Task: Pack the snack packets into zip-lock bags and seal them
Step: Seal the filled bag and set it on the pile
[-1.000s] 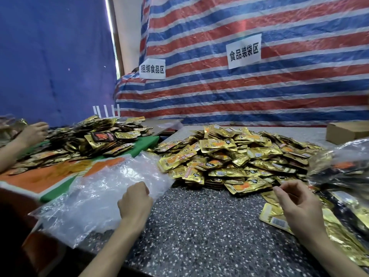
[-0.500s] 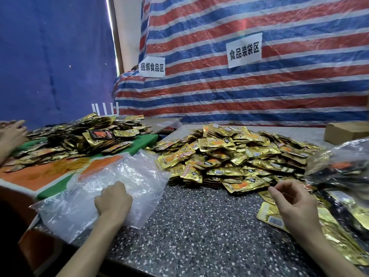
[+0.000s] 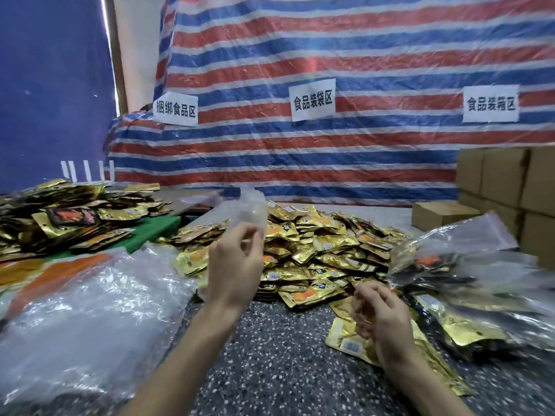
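My left hand (image 3: pixel 235 265) is raised above the table and pinches one clear zip-lock bag (image 3: pixel 249 210), which stands up behind its fingers. A stack of empty clear zip-lock bags (image 3: pixel 90 313) lies at the left. A big pile of gold snack packets (image 3: pixel 318 250) covers the middle of the speckled table (image 3: pixel 270 355). My right hand (image 3: pixel 380 316) hovers low at the pile's near right edge, fingers loosely curled, over flat gold packets (image 3: pixel 348 337). Whether it holds anything is unclear.
Filled clear bags of packets (image 3: pixel 456 265) lie at the right. A second heap of gold and black packets (image 3: pixel 69 217) sits on a green and orange cloth at the left. Cardboard boxes (image 3: pixel 510 187) stand at the back right, before a striped tarp with paper signs.
My left hand has left the stack of empty bags and risen to the middle with one bag pinched in it. The view has tilted upward. The other person's hand at far left is out of view.
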Demonstrator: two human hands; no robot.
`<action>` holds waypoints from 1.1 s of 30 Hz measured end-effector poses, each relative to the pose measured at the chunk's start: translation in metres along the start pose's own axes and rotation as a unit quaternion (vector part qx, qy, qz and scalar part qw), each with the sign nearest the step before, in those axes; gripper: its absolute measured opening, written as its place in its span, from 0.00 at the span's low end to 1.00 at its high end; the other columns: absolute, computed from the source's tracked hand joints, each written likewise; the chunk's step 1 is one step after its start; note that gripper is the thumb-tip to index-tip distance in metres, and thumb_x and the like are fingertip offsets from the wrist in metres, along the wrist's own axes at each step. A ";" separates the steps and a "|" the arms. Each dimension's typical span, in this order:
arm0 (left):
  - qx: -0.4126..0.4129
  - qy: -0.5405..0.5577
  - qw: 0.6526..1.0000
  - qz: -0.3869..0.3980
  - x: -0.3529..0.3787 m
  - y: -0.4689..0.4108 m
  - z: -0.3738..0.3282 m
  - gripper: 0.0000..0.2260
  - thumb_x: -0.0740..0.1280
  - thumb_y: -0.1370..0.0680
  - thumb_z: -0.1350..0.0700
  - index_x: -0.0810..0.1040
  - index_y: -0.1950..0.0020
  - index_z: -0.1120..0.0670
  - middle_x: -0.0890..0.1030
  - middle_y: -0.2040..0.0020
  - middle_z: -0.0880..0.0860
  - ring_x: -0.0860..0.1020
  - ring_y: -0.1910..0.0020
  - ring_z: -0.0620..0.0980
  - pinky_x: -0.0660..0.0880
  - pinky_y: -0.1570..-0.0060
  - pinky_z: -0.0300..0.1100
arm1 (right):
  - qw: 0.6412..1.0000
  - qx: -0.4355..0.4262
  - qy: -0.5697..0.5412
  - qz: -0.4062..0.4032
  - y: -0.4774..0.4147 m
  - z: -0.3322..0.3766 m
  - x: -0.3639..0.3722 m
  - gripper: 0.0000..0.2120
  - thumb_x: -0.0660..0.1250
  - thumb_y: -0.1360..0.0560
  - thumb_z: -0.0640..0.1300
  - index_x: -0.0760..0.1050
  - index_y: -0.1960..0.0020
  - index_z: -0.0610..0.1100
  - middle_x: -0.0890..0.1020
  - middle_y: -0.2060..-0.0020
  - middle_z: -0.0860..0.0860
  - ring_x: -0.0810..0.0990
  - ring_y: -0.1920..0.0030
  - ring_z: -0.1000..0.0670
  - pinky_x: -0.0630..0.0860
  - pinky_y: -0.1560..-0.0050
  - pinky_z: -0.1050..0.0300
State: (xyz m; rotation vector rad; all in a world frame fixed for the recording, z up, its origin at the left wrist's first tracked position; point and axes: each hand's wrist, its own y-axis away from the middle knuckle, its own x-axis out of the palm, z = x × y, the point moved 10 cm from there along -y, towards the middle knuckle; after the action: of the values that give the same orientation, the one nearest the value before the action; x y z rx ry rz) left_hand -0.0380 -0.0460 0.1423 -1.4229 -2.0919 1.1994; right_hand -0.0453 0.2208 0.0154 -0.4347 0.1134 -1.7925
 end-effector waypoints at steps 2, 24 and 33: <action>0.013 0.071 0.996 0.053 0.045 0.011 -0.009 0.06 0.68 0.21 0.63 0.79 0.53 0.52 0.81 0.61 0.47 0.81 0.64 0.40 0.78 0.64 0.33 | 1.000 0.012 -0.022 -0.004 -0.001 0.001 -0.003 0.12 0.67 0.28 0.50 0.75 0.57 0.39 0.76 0.69 0.47 0.69 0.71 0.50 0.63 0.77 0.61; 0.135 0.092 0.927 0.338 0.129 0.098 0.001 0.03 0.74 0.28 0.57 0.83 0.59 0.55 0.82 0.54 0.49 0.79 0.52 0.43 0.75 0.49 0.38 | 0.987 0.072 0.106 0.099 0.004 -0.013 0.015 0.07 0.77 0.29 0.46 0.85 0.60 0.42 0.81 0.65 0.41 0.76 0.65 0.40 0.71 0.68 0.53; -0.235 0.285 0.875 0.312 0.138 0.101 0.040 0.10 0.67 0.21 0.61 0.78 0.62 0.59 0.76 0.65 0.56 0.73 0.64 0.54 0.69 0.65 0.43 | 0.977 0.067 0.131 0.157 0.013 -0.011 0.030 0.10 0.79 0.37 0.44 0.82 0.65 0.39 0.84 0.65 0.41 0.82 0.67 0.49 0.74 0.73 0.61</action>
State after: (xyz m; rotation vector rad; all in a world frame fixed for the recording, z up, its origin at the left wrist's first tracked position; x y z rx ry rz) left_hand -0.0656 0.0719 0.0156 -2.4359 -1.5854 0.3149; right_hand -0.0436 0.1869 0.0078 -0.0756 0.2303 -1.5248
